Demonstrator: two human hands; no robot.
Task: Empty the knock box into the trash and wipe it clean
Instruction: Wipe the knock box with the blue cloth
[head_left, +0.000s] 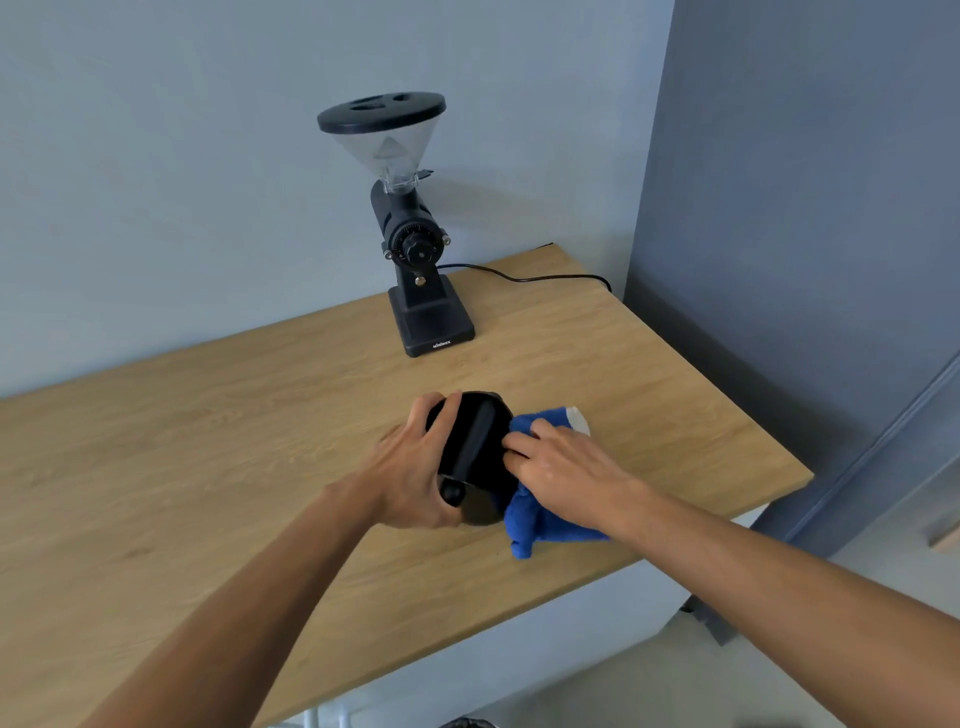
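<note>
The black round knock box stands on the wooden table, with its dark knock bar across the open top. My left hand grips its left side, thumb near the bar's end knob. A blue cloth is bunched against the box's right side. My right hand lies on top of the cloth and presses it to the box's right rim, fingers reaching over the edge. The box's inside is mostly hidden by shadow.
A black coffee grinder with a clear hopper stands at the back of the table, its cord trailing right toward the dark wall. The table's right edge is close to the cloth. A dark object shows on the floor below.
</note>
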